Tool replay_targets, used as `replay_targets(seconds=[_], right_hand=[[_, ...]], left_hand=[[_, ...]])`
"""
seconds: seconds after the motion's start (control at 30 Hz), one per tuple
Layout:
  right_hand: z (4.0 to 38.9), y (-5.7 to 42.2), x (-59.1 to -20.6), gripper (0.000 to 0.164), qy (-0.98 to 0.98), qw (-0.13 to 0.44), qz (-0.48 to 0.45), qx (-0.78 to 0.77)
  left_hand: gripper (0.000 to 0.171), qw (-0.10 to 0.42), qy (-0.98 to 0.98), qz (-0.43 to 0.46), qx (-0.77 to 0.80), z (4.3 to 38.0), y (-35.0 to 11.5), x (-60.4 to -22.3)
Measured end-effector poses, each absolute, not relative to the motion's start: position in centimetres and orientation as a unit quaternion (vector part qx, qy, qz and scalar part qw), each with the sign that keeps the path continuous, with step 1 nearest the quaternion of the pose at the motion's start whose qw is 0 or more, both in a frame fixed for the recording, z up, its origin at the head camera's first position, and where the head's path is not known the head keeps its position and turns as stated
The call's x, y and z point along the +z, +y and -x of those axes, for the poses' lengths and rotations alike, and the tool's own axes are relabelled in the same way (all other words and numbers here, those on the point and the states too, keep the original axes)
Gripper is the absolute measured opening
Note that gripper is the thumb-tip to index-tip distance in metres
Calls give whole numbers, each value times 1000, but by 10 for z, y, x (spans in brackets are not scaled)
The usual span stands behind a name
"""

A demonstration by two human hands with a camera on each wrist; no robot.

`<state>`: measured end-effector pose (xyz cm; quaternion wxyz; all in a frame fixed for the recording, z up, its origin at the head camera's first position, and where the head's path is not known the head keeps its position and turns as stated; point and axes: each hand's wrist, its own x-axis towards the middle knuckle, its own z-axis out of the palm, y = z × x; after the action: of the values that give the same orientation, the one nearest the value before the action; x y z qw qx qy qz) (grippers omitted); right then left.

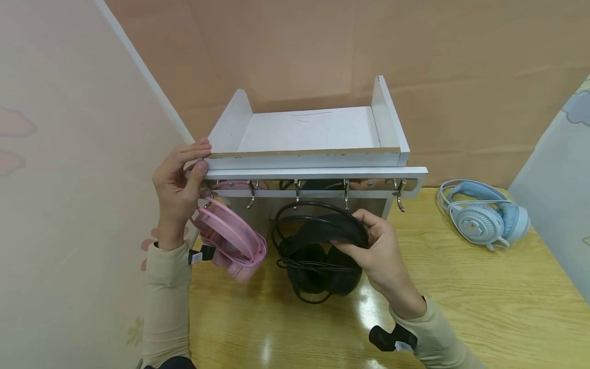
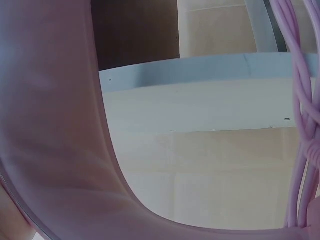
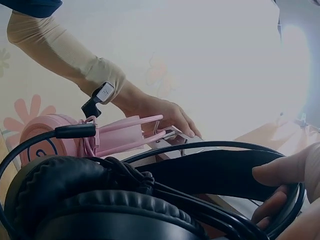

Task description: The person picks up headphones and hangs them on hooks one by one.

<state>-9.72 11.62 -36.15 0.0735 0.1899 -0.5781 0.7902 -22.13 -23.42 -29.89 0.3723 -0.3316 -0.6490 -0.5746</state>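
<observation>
A white shelf rack (image 1: 304, 163) has a row of metal hooks along its front rail. My left hand (image 1: 177, 179) grips the rack's left end, fingers on top and thumb at the front board. Pink headphones (image 1: 235, 238) with a bundled cord hang tilted from the leftmost hook, just below that hand; their headband (image 2: 55, 130) fills much of the left wrist view. My right hand (image 1: 380, 253) pinches the headband of black headphones (image 1: 322, 256) between thumb and fingers. These sit below and in front of the middle hooks, ear cups (image 3: 120, 215) downward, cord bundled across them.
Light blue headphones (image 1: 484, 215) lie on the wooden table (image 1: 461, 292) to the right. A patterned wall panel (image 1: 83, 169) stands close on the left, another (image 1: 562, 169) at the right. Brown paper (image 1: 461, 92) covers the back behind the rack.
</observation>
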Motion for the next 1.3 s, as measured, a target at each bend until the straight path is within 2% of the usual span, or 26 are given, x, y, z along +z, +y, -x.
replay_targets(seconds=[0.43, 1.0, 1.3], right_hand=[[101, 109, -364, 30, -585, 59, -178, 789], [112, 102, -370, 29, -650, 74, -115, 748], [118, 95, -371, 27, -652, 67, -112, 747]], left_hand=[[20, 374, -653, 331, -569, 221, -236, -301], [19, 376, -659, 330, -561, 222, -235, -301], [20, 376, -653, 330, -568, 223, -235, -301]])
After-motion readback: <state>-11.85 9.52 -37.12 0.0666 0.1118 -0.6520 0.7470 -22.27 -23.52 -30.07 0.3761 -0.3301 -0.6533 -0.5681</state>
